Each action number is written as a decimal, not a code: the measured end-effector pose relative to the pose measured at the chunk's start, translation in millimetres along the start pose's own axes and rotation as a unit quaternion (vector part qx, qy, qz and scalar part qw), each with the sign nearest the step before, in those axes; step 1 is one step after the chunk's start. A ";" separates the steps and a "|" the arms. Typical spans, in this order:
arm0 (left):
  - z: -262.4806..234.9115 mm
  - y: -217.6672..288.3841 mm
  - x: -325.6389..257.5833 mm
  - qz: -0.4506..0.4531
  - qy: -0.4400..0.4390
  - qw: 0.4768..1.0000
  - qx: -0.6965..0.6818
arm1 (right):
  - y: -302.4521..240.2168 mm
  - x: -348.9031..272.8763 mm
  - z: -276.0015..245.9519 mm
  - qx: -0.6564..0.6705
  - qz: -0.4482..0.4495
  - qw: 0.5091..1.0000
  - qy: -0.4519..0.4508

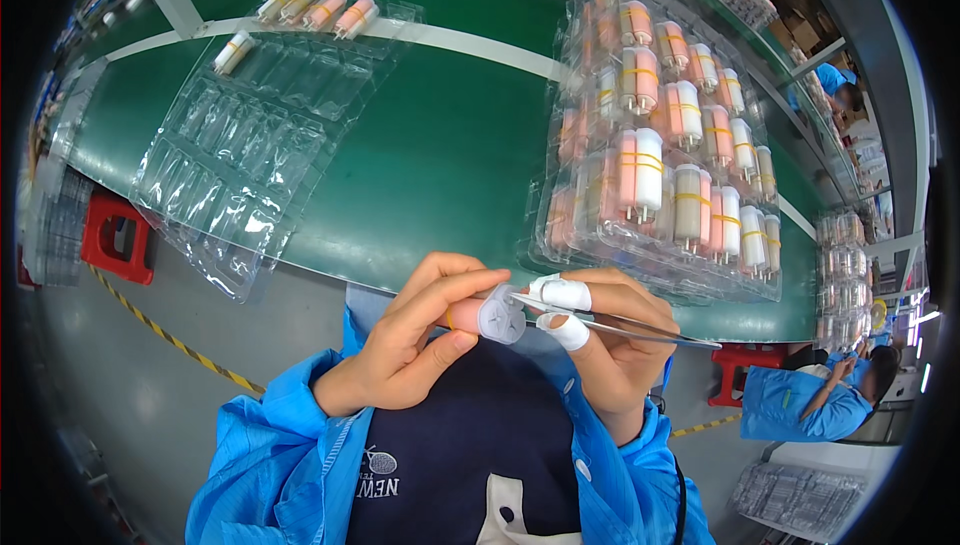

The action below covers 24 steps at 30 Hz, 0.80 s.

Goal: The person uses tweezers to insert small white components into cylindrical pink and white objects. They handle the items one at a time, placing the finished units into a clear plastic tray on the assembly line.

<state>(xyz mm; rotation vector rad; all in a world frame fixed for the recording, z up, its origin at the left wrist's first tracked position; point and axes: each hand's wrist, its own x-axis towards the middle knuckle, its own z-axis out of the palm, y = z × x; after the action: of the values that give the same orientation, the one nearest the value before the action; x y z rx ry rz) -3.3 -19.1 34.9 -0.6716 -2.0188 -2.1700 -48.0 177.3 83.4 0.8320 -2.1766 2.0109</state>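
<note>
My left hand (400, 345) is closed round a small pink cylinder with a yellow band. Its translucent end cap (501, 316) faces my right hand, and slits or small marks show on the cap. My right hand (625, 330) has white tape wrapped on the thumb and a finger. It grips a pair of metal tweezers (655, 332), whose tips point left at the upper rim of the cap. Whether the tips touch the cap, I cannot tell. Both hands are held in front of my chest, at the near edge of the green table (440, 165).
At the right stands a stack of clear plastic trays (545, 235) filled with banded pink, white and grey cylinders. A mostly bare clear tray (240, 145) lies at the left, with several cylinders (325, 11) at its far end. Red stools (118, 235) and another person (805, 403) are beyond.
</note>
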 end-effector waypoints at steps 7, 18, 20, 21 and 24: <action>-0.2 -1.5 -0.1 -0.005 0.004 1.000 0.000 | 2.9 0.6 0.3 0.007 0.001 1.000 0.004; 0.2 0.4 1.9 0.021 0.009 0.999 0.031 | 3.3 2.1 1.4 -0.001 -0.022 1.000 0.008; 0.2 1.1 2.1 0.026 0.012 0.999 0.041 | 0.5 4.4 1.4 -0.015 -0.027 1.000 -0.003; -0.2 1.2 1.7 0.026 0.012 0.999 0.045 | -1.5 5.9 1.3 -0.025 -0.029 0.999 -0.011; 1.0 0.2 0.7 0.024 0.018 0.999 0.042 | -6.1 12.3 -0.4 -0.044 -0.028 0.998 -0.041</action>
<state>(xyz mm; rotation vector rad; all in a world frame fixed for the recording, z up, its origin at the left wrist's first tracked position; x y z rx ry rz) -3.7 -18.0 35.4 -0.6595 -2.0405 -2.0442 -56.0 173.5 93.9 0.9696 -2.2396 1.8725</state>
